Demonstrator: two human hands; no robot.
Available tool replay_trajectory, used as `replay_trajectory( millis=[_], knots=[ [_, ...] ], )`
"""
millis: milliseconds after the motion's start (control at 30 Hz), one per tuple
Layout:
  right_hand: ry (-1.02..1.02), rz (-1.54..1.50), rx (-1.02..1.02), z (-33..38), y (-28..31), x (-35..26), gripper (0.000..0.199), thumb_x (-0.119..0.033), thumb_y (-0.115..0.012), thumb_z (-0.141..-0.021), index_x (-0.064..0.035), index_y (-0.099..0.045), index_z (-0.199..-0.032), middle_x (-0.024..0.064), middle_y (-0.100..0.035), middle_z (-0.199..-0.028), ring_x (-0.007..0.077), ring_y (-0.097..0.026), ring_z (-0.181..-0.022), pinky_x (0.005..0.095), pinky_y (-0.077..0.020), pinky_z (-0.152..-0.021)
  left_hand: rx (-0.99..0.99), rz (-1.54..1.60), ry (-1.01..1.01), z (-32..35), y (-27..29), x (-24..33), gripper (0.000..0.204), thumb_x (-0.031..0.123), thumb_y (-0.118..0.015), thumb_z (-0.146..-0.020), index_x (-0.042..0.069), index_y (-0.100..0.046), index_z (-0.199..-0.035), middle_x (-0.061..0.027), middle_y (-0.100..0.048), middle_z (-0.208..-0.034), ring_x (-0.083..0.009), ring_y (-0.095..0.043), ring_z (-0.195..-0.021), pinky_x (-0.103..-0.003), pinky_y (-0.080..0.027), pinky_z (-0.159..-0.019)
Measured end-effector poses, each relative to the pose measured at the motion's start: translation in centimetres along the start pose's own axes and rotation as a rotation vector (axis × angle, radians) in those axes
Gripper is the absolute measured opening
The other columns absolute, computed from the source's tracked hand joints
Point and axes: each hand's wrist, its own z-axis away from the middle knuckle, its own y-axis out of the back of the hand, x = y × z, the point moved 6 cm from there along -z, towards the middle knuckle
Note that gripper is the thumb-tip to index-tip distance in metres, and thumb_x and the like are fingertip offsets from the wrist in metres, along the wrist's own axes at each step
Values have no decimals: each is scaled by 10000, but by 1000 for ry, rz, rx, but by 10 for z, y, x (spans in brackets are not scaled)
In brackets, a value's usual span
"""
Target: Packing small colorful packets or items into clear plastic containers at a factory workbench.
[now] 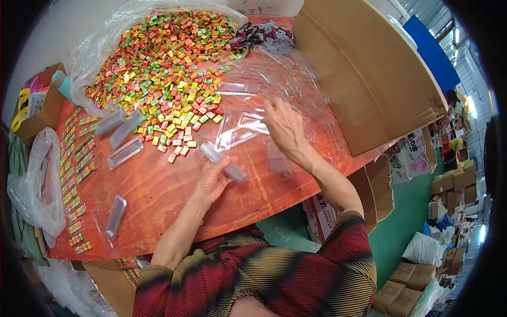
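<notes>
My left hand point(214, 178) is closed around a narrow clear plastic box point(233, 171), tilted just above the table. To its right, my right hand point(285, 126) reaches over loose clear plastic pieces point(244, 131), fingers bent and drawn together. Whether a thin clear piece is between those fingertips I cannot make out. Beyond both hands a large heap of small wrapped sweets point(163, 74) in yellow, red, green and orange spreads over the table. A clear oblong tray point(125, 153) and another tray point(115, 216) lie left of my left hand.
Rows of small sweets point(71, 174) line the left side of the red table point(169, 198). A tall cardboard box point(364, 68) walls off the right. Crumpled patterned cloth point(264, 36) lies at the back. A clear bag point(39, 185) hangs over the left edge.
</notes>
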Motion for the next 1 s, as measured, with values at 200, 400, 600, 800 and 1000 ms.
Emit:
replay_trajectory(
  millis=[200, 400, 600, 800, 1000],
  knots=[
    [-144, -767, -548, 31, -19, -54, 142, -146, -565, -700, -11, -532, -731, 133, -537, -720, 255, -540, -609, 324, -430, -519, -49, -96, -110, 6, -22, 10, 277, 143, -595, -738, 64, -426, -943, -58, -519, -910, -197, -541, -851, -374, -482, -729],
    [-548, -1555, -904, 66, -42, -40, 190, -219, -534, -771, -56, -536, -673, -16, -498, -600, 76, -424, -487, 218, -322, -420, -154, -108, -20, -3, -29, -6, 432, 152, -594, -736, 40, -369, -1087, -73, -489, -1022, -187, -518, -913, -380, -443, -780],
    [-486, -1196, -719, 82, -16, -24, 185, -215, -533, -753, -51, -525, -668, 45, -491, -525, 115, -428, -459, 250, -337, -411, -207, -70, 169, -16, -24, -50, 411, 145, -594, -731, 42, -376, -1064, -99, -518, -970, -216, -541, -869, -393, -455, -765],
    [-480, 63, -79, 94, 29, 83, 132, -131, -502, -726, -11, -468, -685, 168, -511, -607, 321, -527, -582, 387, -401, -484, -125, -21, 217, -7, -42, -52, 337, 112, -616, -706, 43, -413, -966, -102, -510, -921, -261, -545, -844, -385, -473, -724],
    [-660, -26, -28, 119, 26, 62, 216, -181, -555, -737, -1, -525, -852, 150, -548, -691, 267, -546, -569, 335, -419, -495, -130, 9, 185, -6, -43, -58, 343, 116, -623, -712, 56, -409, -972, -100, -510, -917, -266, -538, -861, -391, -469, -731]
  ],
)
